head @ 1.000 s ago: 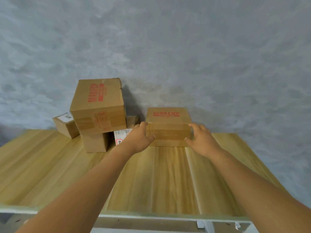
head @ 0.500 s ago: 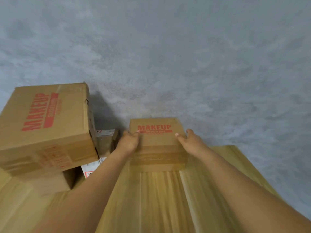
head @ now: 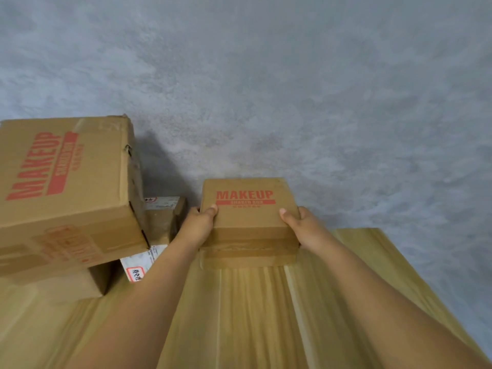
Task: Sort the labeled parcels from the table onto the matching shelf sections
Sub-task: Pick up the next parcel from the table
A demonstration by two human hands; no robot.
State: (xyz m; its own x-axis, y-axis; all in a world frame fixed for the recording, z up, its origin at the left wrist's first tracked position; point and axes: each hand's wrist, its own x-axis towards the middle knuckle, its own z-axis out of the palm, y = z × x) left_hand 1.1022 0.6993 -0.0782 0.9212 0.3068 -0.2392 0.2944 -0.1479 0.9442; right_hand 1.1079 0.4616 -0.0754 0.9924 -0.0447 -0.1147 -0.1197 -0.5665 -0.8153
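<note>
Between both hands, probably gripped: small MAKEUP parcel.

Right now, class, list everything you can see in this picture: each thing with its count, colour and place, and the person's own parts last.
small MAKEUP box: one, brown with red print, on the table by the wall, gripped at both sides
large MAKEUP box: one, brown with red print, far left, stacked on another box
lower boxes: at least two, brown, white labels, beneath and behind the large one
table: one, light wood
wall: grey
left hand: on the small box's left side
right hand: on its right side
</note>
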